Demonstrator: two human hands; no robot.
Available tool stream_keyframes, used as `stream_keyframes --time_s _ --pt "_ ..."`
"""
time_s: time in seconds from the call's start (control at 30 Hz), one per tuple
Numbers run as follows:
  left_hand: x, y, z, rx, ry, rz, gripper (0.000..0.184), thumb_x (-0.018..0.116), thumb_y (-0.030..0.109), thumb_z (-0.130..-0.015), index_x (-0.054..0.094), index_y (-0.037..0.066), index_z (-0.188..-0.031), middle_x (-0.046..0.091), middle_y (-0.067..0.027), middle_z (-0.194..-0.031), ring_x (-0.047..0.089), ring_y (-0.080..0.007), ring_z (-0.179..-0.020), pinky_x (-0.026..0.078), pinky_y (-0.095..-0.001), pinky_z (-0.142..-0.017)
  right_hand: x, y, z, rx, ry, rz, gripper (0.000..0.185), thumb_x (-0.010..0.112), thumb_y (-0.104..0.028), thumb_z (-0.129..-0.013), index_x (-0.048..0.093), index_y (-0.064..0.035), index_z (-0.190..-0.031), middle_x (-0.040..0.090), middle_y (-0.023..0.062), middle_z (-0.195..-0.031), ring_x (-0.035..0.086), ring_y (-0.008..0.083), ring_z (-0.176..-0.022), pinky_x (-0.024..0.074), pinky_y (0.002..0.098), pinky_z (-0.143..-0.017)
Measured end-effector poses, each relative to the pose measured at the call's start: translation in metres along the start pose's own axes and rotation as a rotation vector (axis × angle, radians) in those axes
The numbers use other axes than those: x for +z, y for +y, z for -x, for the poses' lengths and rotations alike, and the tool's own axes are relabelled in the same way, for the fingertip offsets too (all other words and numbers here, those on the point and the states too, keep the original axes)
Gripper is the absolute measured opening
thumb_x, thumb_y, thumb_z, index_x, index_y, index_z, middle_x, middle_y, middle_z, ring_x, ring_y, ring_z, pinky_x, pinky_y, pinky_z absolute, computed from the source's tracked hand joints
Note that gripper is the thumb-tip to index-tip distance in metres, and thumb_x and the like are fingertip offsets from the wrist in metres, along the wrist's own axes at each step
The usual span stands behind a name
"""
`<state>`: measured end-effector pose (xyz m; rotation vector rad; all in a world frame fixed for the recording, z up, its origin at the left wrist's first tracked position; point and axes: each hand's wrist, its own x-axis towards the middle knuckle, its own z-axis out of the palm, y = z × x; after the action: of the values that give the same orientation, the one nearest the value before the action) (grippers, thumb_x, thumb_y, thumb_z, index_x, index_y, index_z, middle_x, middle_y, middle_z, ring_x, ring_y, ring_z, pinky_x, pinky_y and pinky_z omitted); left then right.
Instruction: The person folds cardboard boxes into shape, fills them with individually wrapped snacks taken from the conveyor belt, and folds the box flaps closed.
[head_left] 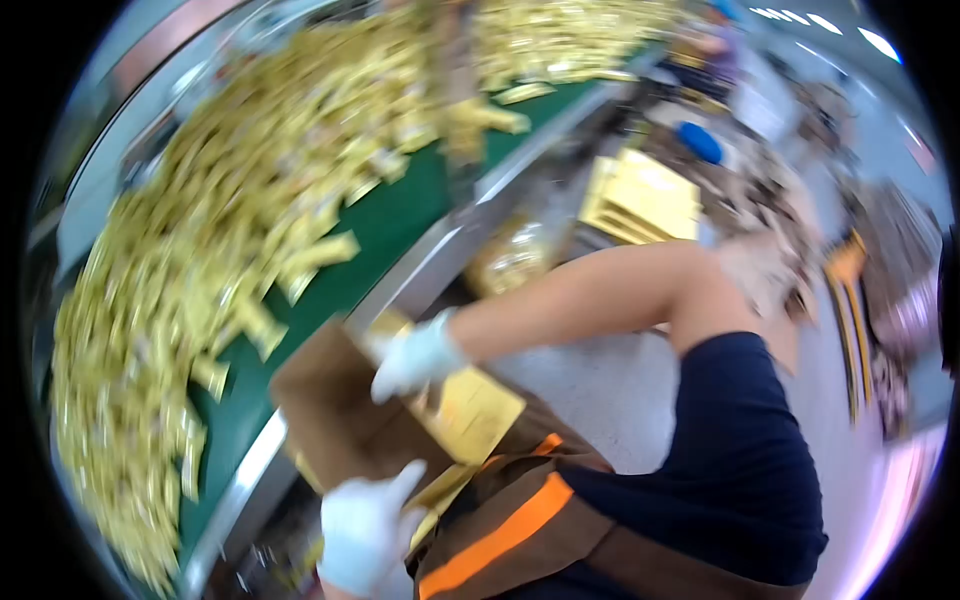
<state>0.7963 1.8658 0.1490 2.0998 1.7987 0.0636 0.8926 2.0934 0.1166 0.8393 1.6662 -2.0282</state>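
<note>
two white-gloved hands (pixel 364 535) at an angular cardboard box (pixel 325 405)

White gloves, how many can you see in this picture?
2: one on the left hand, low in the picture; one on the right hand, higher up, by the brown box. Others may be hidden or lost in blur.

White gloves (pixel 360 545), softly blurred here, cover my left hand (pixel 365 532) and right hand (pixel 415 358), the right one tinged pale blue toward its cuff (pixel 453 340). My dark navy shirt (pixel 640 500) has a short, loose sleeve (pixel 738 410) that ends above a bare elbow (pixel 695 285). A brown apron (pixel 560 540) crosses my front, marked with a broad, bright orange stripe (pixel 500 535).
</note>
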Motion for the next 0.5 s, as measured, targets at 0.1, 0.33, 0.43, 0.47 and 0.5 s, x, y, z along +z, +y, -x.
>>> stream_keyframes --time_s 0.1,0.33,0.43,0.47,0.5 --pt "-0.001 0.019 0.005 -0.024 0.097 0.027 0.046 0.074 0.018 -0.071 0.066 0.013 -0.116 0.063 -0.0100 -0.075 0.062 -0.0277 -0.076 0.050 -0.0423 -0.078 0.005 0.026 -0.016 -0.160 0.222 0.011 0.052 0.058 -0.014 -0.084 0.045 -0.0055 -0.134 0.053 0.0191 -0.120 0.061 0.0348 -0.101 0.0568 0.0560 -0.073" --pt "0.026 0.027 0.019 0.078 0.361 -0.227 0.042 0.055 0.013 -0.082 0.061 0.014 -0.124 0.064 -0.0062 -0.094 0.061 -0.0244 -0.091 0.045 -0.0472 -0.089 -0.002 0.105 -0.063 -0.596 0.607 0.074 0.059 0.063 -0.028 -0.090 0.044 -0.0018 -0.139 0.053 0.0147 -0.133 0.052 0.0277 -0.120 0.0414 0.0384 -0.102" --pt "0.029 0.032 0.015 0.035 0.384 -0.297 0.047 0.059 0.020 -0.081 0.059 0.017 -0.128 0.064 -0.0048 -0.112 0.058 -0.0249 -0.109 0.038 -0.0567 -0.101 0.018 0.092 -0.038 -0.791 0.832 0.518 0.065 0.063 -0.040 -0.086 0.044 -0.0081 -0.140 0.043 0.0219 -0.142 0.044 0.0408 -0.128 0.0365 0.0474 -0.106" --pt "0.029 0.034 0.014 0.008 0.381 -0.301 0.049 0.061 0.023 -0.081 0.058 0.018 -0.129 0.063 -0.0041 -0.117 0.056 -0.0250 -0.114 0.035 -0.0600 -0.104 0.021 0.090 -0.037 -0.904 0.831 0.728 0.063 0.063 -0.041 -0.085 0.046 -0.0105 -0.138 0.043 0.0207 -0.142 0.043 0.0407 -0.129 0.0358 0.0505 -0.106" --pt "0.029 0.034 0.013 0.001 0.372 -0.319 0.052 0.063 0.024 -0.080 0.057 0.019 -0.131 0.062 -0.0028 -0.119 0.056 -0.0240 -0.115 0.033 -0.0621 -0.104 0.024 0.088 -0.035 -1.016 0.826 0.947 0.062 0.063 -0.042 -0.085 0.048 -0.0128 -0.137 0.043 0.0195 -0.143 0.042 0.0406 -0.129 0.0351 0.0537 -0.106"
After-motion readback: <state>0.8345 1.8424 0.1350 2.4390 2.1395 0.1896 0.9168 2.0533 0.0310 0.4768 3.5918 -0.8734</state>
